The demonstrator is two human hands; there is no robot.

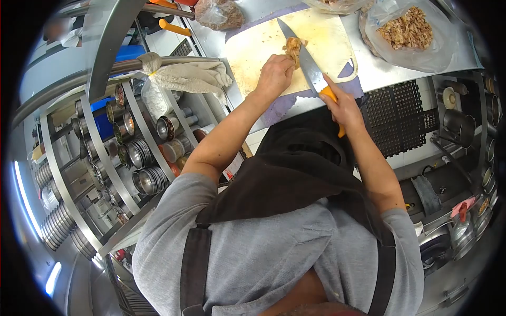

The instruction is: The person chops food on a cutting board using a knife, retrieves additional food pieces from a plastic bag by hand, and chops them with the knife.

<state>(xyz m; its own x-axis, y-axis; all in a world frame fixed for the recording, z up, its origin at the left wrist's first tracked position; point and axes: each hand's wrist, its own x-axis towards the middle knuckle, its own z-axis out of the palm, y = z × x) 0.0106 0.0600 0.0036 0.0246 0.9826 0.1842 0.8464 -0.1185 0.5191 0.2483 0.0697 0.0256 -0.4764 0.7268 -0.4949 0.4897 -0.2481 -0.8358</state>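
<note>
My right hand [345, 108] is wrapped around the orange handle of a large kitchen knife [312, 68]. The blade points away from me, over a worn, cream-coloured cutting board [253, 50]. Against the left side of the blade is a lumpy brown piece of food [292, 47], which looks like cooked meat. The bent fingers of my left hand [276, 75] grip its near end and press it to the board; the fingertips are partly hidden. Beneath the board lies a purple cloth [279, 109].
A clear plastic bag of chopped brown pieces [406, 29] sits right of the board. Another filled bag [219, 15] is at the back left. A whitish cloth [184, 76] hangs on the left rail, above shelves of metal bowls [150, 180]. Black floor matting [395, 118] lies at right.
</note>
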